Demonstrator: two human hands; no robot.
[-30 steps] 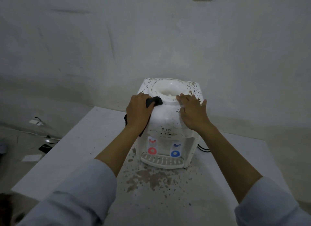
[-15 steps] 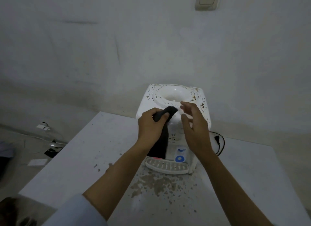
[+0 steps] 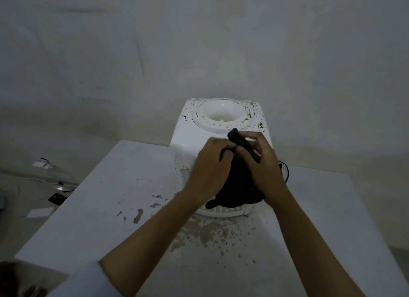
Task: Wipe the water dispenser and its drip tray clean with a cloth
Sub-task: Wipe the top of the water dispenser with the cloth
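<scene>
A big grey wall (image 3: 132,53) stands behind everything. In front of the wall is a white worktop (image 3: 110,197). It has brown spots and smears on it, mostly just in front of the water dispenser.

The water dispenser (image 3: 190,139) is white and sits at the back of the worktop, close to the wall. Its top has a round bowl-shaped hole (image 3: 221,114). The hole looks white inside, with only a small white bump at the bottom. Brown specks ring the top around the hole. At the foot of the water dispenser, on the near side, is the drip tray (image 3: 223,211) with its slotted cover. Only its front edge shows, and what lies in it cannot be seen.

Two bare arms reach to the front of the water dispenser. The left hand (image 3: 208,170) has its grip closed, fingers curled round the cloth (image 3: 239,186). The right hand (image 3: 263,164) also has a closed grip, pinching the top end of the cloth. The cloth is black. It hangs down between the hands, in front of the water dispenser, and its bottom edge hangs over the drip tray.

A black cable (image 3: 285,170) peeps out at the right of the water dispenser. Left of the worktop, on the floor, lie some small things too dim to name.
</scene>
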